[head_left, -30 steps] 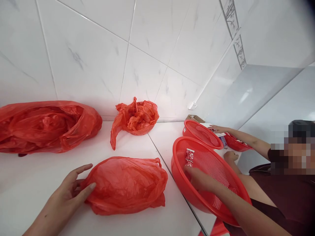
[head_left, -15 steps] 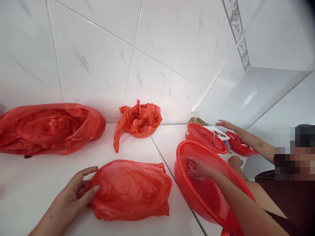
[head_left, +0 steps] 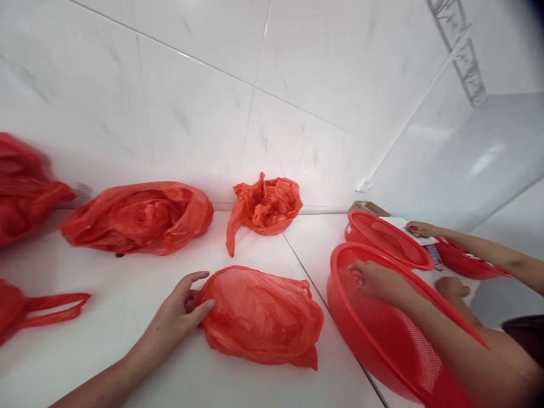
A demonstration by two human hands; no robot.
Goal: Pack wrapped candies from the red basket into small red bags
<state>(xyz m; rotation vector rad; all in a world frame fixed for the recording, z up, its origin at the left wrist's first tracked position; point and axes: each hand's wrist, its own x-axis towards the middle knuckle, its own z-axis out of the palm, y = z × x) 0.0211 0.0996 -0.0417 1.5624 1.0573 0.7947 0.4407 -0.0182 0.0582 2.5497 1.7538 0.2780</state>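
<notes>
My left hand (head_left: pixel 182 309) grips the left edge of a red plastic bag (head_left: pixel 263 317) lying on the white tabletop. Its thumb rests on top and some fingers curl behind the edge. The bag looks partly filled; its contents are hidden. My right hand (head_left: pixel 374 280) reaches into a large red mesh basket (head_left: pixel 340 283), just right of that bag. Closed fingers hold a few small red-and-white pieces (head_left: pixel 357 276), blurred now. The basket's bottom shows bare below the hand.
Red bags stand along the wall: a crumpled one (head_left: pixel 272 207), a wide one (head_left: pixel 144 218) and one at far left (head_left: pixel 25 198). A handled bag (head_left: pixel 12 311) lies nearer. Beyond are another red basket (head_left: pixel 386 241), a cardboard box (head_left: pixel 369 208) and a co-worker's hand (head_left: pixel 425 228).
The view has swung left, so everything sits farther right and more bags show at left. My right hand stays in the basket. The co-worker's far hand has lowered towards the white surface.
</notes>
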